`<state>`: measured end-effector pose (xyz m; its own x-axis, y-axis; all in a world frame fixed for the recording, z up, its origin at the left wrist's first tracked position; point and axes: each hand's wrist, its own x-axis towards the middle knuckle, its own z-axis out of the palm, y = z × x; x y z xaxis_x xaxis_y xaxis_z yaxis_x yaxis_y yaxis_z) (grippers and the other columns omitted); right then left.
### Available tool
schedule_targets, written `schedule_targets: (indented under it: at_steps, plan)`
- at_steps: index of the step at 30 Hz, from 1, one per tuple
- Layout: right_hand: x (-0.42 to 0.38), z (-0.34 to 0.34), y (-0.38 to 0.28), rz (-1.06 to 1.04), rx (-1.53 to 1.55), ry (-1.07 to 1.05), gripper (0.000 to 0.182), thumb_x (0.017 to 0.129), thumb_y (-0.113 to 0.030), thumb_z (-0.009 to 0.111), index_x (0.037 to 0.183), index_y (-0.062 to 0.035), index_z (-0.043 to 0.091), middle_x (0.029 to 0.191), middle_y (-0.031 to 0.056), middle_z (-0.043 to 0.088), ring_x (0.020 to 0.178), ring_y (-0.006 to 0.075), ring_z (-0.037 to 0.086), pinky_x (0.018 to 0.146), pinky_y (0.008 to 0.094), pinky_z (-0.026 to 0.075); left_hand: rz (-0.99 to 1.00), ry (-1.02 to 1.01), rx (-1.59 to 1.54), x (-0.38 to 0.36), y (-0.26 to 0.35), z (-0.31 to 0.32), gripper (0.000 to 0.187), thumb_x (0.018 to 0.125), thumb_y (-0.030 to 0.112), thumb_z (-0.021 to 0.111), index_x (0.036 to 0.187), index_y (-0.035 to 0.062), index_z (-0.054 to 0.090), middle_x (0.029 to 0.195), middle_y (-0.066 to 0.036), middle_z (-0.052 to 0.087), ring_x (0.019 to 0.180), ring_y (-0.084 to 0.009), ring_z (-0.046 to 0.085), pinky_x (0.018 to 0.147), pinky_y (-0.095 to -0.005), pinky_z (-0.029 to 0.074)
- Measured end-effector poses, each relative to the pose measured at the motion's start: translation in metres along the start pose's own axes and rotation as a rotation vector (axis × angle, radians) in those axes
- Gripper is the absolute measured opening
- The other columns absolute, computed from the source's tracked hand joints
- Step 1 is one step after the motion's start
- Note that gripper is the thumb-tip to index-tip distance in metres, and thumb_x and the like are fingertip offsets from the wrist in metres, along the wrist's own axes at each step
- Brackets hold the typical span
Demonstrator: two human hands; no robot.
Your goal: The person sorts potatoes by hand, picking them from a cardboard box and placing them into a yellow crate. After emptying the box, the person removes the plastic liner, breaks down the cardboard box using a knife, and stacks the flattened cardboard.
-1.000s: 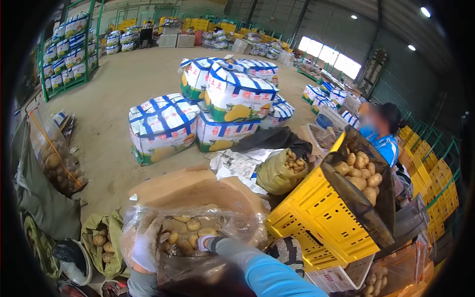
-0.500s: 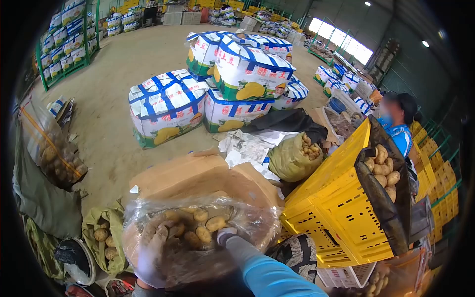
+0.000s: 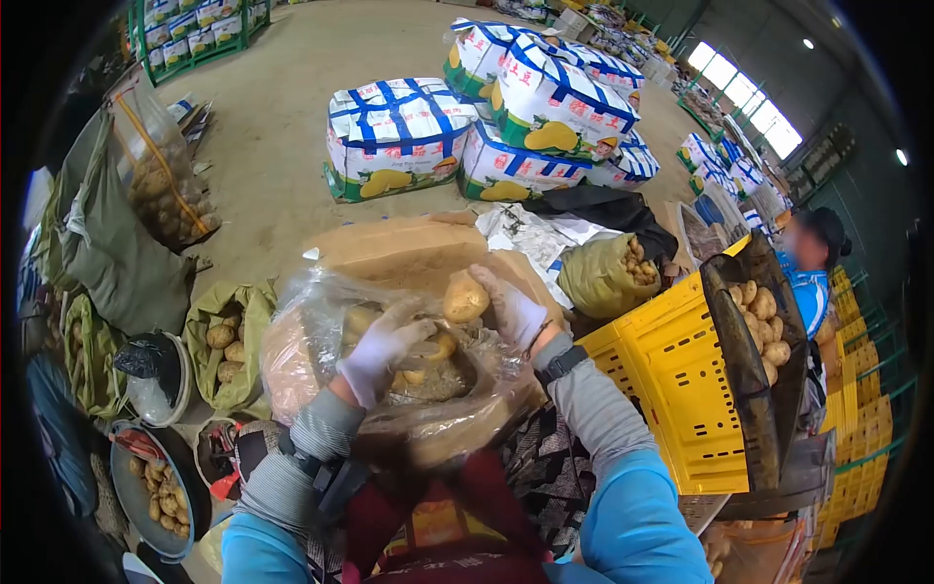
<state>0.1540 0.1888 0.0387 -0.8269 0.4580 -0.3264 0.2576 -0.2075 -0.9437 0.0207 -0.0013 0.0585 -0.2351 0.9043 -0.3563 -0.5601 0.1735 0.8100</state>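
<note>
Showing no clear long axis, a roundish potato (image 3: 465, 298) is held by the half-curled right hand (image 3: 514, 308), just left of its palm; the left hand (image 3: 382, 352) is farther off, fingers loosely bent over the plastic liner (image 3: 304, 313), any hold unclear.

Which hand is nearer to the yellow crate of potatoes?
Right: the right hand is just left of the yellow crate; the left hand is farther left, over the plastic-lined box.
</note>
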Motion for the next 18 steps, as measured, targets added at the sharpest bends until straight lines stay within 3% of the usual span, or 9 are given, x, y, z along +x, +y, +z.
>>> schedule_targets:
  at_steps: [1,3,4,6,8,9,12,15,18]
  plan:
    - [0.001,-0.003,0.002,-0.073,-0.062,-0.057,0.053,0.1,-0.043,0.05,0.132,-0.0012,0.049,0.124,0.0129,0.059,0.117,0.0216,0.055,0.104,0.0314,0.04,0.049,-0.069,-0.041,0.004,-0.008,0.002,0.051,0.089,0.004,0.059,0.138,-0.0008,0.045,0.124,-0.009,0.06,0.101,-0.0185,0.062,0.08,-0.0294,0.052]
    - [0.003,0.013,0.02,-0.168,-0.158,0.075,0.056,0.099,-0.044,0.051,0.136,-0.0023,0.045,0.128,0.0128,0.055,0.119,0.0219,0.053,0.105,0.032,0.039,0.14,-0.206,-0.113,0.018,-0.033,-0.001,0.061,0.087,0.004,0.062,0.143,0.0,0.039,0.125,-0.008,0.059,0.101,-0.0167,0.063,0.078,-0.0278,0.053]
    - [0.002,0.025,0.03,-0.213,-0.202,0.143,0.058,0.099,-0.045,0.052,0.138,-0.0029,0.043,0.13,0.0127,0.053,0.12,0.0221,0.051,0.105,0.0323,0.039,0.157,-0.156,-0.029,0.019,-0.038,-0.004,0.064,0.086,0.005,0.064,0.144,0.0008,0.038,0.125,-0.008,0.058,0.103,-0.016,0.061,0.081,-0.0278,0.052]
    - [-0.011,0.048,0.029,-0.416,-0.334,0.231,0.065,0.091,-0.039,0.065,0.14,-0.0046,0.04,0.132,0.0151,0.052,0.123,0.0253,0.051,0.104,0.0354,0.041,0.187,-0.054,0.134,0.02,-0.042,-0.011,0.069,0.085,0.007,0.067,0.147,0.0024,0.036,0.125,-0.008,0.057,0.107,-0.0145,0.059,0.086,-0.0277,0.051]
    - [-0.011,0.056,0.031,-0.541,-0.645,0.329,0.069,0.086,-0.035,0.073,0.138,-0.0049,0.041,0.133,0.0171,0.05,0.122,0.0275,0.051,0.103,0.0372,0.043,0.455,0.047,0.471,0.026,-0.043,-0.019,0.074,0.081,0.003,0.07,0.147,0.0001,0.036,0.131,-0.01,0.053,0.115,-0.0159,0.055,0.093,-0.0281,0.047]
    - [-0.011,0.059,0.025,-0.542,-0.668,0.376,0.074,0.077,-0.033,0.079,0.136,-0.0056,0.044,0.121,0.0196,0.06,0.112,0.0359,0.059,0.095,0.0402,0.048,0.578,0.092,0.64,0.028,-0.045,-0.022,0.076,0.08,0.001,0.071,0.147,-0.001,0.035,0.133,-0.01,0.052,0.118,-0.0167,0.052,0.097,-0.0283,0.045]
    - [0.001,0.056,0.024,-0.478,-0.734,0.443,0.05,0.083,-0.031,0.075,0.122,-0.0049,0.055,0.101,0.0144,0.068,0.094,0.0285,0.065,0.082,0.0362,0.052,0.624,0.136,0.648,0.035,-0.05,-0.028,0.075,0.074,0.015,0.078,0.14,-0.0009,0.045,0.133,-0.019,0.055,0.121,-0.0276,0.055,0.102,-0.0308,0.044]
    - [0.026,0.039,0.036,-0.513,-0.263,0.368,0.031,0.092,-0.029,0.066,0.106,-0.0026,0.062,0.087,0.0086,0.068,0.079,0.0198,0.063,0.072,0.0314,0.051,0.431,0.022,0.48,0.033,-0.036,-0.027,0.082,0.073,0.001,0.077,0.145,-0.0043,0.037,0.138,-0.011,0.048,0.125,-0.0171,0.046,0.105,-0.0295,0.04]
    - [0.017,0.035,0.022,-0.193,0.3,0.361,0.022,0.097,-0.022,0.06,0.1,-0.0008,0.063,0.088,0.0058,0.067,0.077,0.0128,0.058,0.07,0.0261,0.05,0.509,0.004,0.561,0.029,-0.026,-0.023,0.073,0.08,0.012,0.074,0.143,-0.0035,0.04,0.135,-0.011,0.052,0.117,-0.0183,0.054,0.1,-0.0302,0.044]
